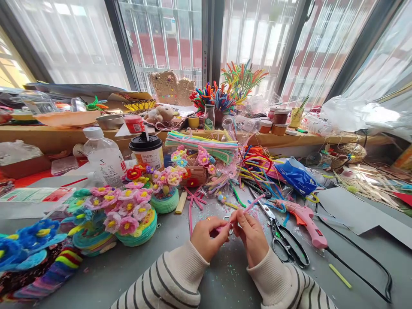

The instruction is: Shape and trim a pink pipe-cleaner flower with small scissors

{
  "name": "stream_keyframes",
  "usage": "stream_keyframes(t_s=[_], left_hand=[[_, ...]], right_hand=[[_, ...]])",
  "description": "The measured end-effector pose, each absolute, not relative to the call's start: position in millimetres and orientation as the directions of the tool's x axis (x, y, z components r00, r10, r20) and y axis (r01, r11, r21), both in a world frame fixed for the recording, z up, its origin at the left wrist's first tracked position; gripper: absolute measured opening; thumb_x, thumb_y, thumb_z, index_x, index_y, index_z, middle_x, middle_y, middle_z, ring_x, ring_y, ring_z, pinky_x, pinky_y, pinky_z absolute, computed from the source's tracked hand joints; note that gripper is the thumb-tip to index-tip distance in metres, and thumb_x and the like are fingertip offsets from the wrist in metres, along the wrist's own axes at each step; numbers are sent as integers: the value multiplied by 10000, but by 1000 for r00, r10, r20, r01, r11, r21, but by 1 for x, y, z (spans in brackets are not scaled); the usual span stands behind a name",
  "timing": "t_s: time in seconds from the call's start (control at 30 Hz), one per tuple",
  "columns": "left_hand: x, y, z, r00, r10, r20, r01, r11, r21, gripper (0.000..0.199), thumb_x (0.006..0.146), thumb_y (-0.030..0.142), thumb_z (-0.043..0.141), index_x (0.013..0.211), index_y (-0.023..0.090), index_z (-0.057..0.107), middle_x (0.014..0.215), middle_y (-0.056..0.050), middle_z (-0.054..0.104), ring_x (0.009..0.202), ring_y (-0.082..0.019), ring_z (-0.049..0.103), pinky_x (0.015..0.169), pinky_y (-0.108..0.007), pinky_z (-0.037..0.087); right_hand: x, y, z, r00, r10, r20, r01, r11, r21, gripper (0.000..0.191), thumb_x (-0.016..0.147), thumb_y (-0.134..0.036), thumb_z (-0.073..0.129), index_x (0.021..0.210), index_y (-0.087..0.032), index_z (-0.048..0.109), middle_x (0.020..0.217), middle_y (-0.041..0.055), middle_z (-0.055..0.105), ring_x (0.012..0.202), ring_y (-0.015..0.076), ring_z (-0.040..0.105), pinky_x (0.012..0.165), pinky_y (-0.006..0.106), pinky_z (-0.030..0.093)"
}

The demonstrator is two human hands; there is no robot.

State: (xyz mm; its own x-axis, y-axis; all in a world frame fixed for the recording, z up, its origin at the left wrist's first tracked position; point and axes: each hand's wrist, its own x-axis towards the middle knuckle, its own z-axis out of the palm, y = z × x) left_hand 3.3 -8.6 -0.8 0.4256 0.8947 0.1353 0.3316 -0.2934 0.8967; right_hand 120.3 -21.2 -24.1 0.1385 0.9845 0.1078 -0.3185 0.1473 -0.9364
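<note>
My left hand point(208, 236) and my right hand point(250, 235) meet over the grey table, fingertips nearly touching. Both pinch a pink pipe cleaner point(254, 203), whose free end sticks out up and to the right of my right hand. Part of it is hidden by my fingers. Just beyond my left hand lie more pink pipe cleaners point(195, 198), one strand reaching down to that hand. Black-handled scissors point(283, 240) rest right of my right hand, and a pink glue gun point(307, 221) lies farther right.
Pipe-cleaner flower pots point(128, 210) crowd the left side. Behind them stand a plastic bottle point(104, 159) and a lidded cup point(147, 152). Pipe-cleaner bundles point(206, 146) and a blue packet point(298, 176) fill the back. The glue gun's black cord point(357, 272) loops across the right.
</note>
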Motion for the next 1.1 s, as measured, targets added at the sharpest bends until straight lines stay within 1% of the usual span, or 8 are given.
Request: stream_keyframes(t_s=[0.27,0.47,0.57,0.7,0.83,0.97,1.07,1.1], left_hand=[[8,-8,-11,334,936,113,218,-193,957,243,638,344,501,696,161,650,520,-17,517,439,-98,504,454,-193,399],[5,-6,-11,195,970,147,177,-182,967,263,573,306,571,787,153,591,656,-34,561,544,-107,507,506,-199,406],[3,-5,-8,141,982,123,79,-135,988,249,542,302,598,722,143,531,594,-4,521,509,-95,482,477,-201,398],[4,-8,-3,115,978,174,38,-179,983,172,546,266,595,641,145,517,576,0,514,517,-97,475,487,-209,399],[5,-10,0,50,971,232,-72,-228,971,161,534,204,609,666,146,536,623,2,516,570,-90,484,536,-192,399],[-1,-1,1,12,997,74,-372,-64,926,384,492,204,653,837,146,496,636,-3,568,547,-70,492,479,-161,374],[-8,7,1,82,985,-149,-544,169,822,414,391,250,705,729,137,494,544,20,569,385,-27,425,381,-147,320],[-10,9,2,108,979,-172,-577,203,791,420,377,265,710,718,134,504,517,25,563,388,-33,435,380,-147,321]], right_hand=[[122,-22,-20,148,985,86,-337,132,-932,277,714,-398,462,588,-160,528,585,-10,454,486,86,375,439,196,308],[123,-20,-22,92,990,105,-366,132,-921,244,701,-373,496,637,-154,582,538,-24,432,452,67,358,409,183,285],[123,-20,-22,79,996,48,-380,75,-922,237,674,-370,529,651,-145,599,482,-31,431,400,49,342,351,159,235],[122,-19,-22,54,997,-59,-433,-29,-901,266,644,-400,547,652,-140,604,403,-39,443,301,17,293,281,134,106],[120,-19,-22,8,997,-74,-509,-60,-859,266,617,-398,571,649,-137,609,490,-9,519,294,14,361,257,122,109],[118,-22,-19,-139,989,-49,-520,-115,-846,207,614,-320,597,739,-156,605,557,-2,556,330,25,409,258,116,162],[117,-23,-19,-215,977,0,-450,-99,-887,226,588,-250,629,795,-167,589,586,-11,562,373,34,438,285,119,242],[117,-23,-20,-223,975,18,-429,-81,-900,236,589,-243,629,808,-170,583,599,-13,562,391,39,451,297,121,266]])
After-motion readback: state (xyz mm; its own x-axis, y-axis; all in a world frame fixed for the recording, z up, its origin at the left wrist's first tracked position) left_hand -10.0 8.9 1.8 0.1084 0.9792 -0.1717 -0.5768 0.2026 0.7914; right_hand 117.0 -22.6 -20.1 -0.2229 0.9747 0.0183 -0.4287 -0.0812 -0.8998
